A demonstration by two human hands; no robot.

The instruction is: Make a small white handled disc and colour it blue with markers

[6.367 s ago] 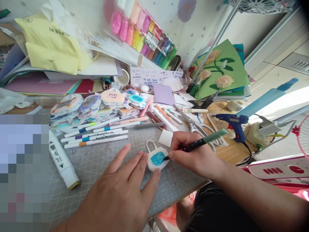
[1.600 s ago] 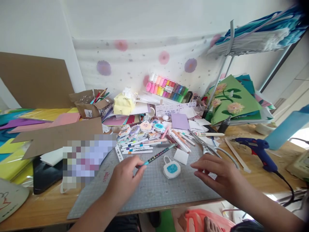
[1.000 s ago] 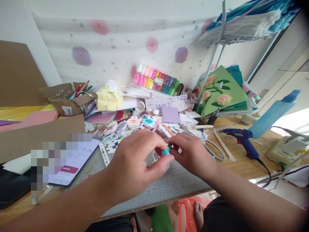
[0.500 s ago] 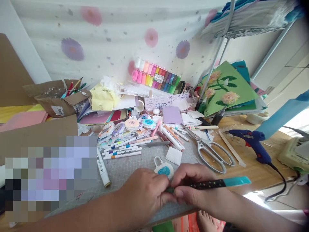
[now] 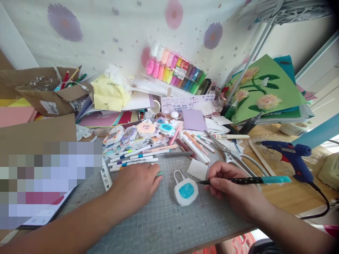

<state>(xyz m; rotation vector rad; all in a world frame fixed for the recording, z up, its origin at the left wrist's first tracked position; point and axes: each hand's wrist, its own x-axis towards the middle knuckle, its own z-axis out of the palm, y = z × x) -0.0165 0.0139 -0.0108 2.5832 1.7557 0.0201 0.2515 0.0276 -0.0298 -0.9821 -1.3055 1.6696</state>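
Observation:
A small white bag-shaped craft piece with a teal patch lies on the grey cutting mat. My right hand grips a black dotted pen with a teal end. The bare tip of the pen points left, just right of the bag piece and above the mat. My left hand rests on the mat to the left of the piece. Its fingers are curled over a teal pen cap, which peeks out at the fingertips.
Several markers lie in a row behind my left hand, next to a pile of round craft pieces. Scissors and a blue glue gun lie to the right. A phone lies at the left, a cardboard box behind it.
Half a second ago both hands met on the pen. Now they are apart: my left hand has moved left with the cap, and my right holds the uncapped pen beside the bag piece.

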